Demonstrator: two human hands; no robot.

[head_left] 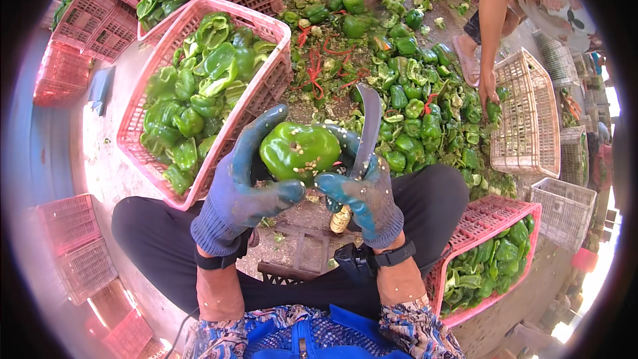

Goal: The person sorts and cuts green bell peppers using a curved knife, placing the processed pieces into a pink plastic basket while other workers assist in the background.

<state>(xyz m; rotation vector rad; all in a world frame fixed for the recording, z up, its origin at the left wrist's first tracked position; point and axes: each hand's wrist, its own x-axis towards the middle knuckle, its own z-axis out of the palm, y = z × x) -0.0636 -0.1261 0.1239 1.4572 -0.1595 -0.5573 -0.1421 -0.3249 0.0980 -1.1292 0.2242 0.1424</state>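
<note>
Left hand (pixel 249 176), in a blue coated glove, cups a whole green pepper (pixel 299 149) from its left side. Its fingers are curled around the fruit, thumb angled below. Pepper sits in front of the body, above the crossed legs (pixel 425 213), pale seeds stuck to its skin.

Right hand (pixel 372 193), gloved alike, fingers closed around a knife (pixel 369 119). The curved blade points up and the pale handle shows beneath the fist. Right thumb lies close by the pepper's lower right; cannot tell whether it touches.

Left of the hands: a tilted pink crate (pixel 266 90) full of cut green peppers (pixel 189 119). By the right knee, a second pink crate (pixel 488 216) lies tipped, also loaded. Ahead, a heap of peppers (pixel 412 103) and trimmings spreads over the floor, red ties (pixel 316 70) among them. Upper right, a co-worker's bare hand (pixel 488 86) holds a pepper (pixel 493 110) just beside a cream crate (pixel 528 116).
</note>
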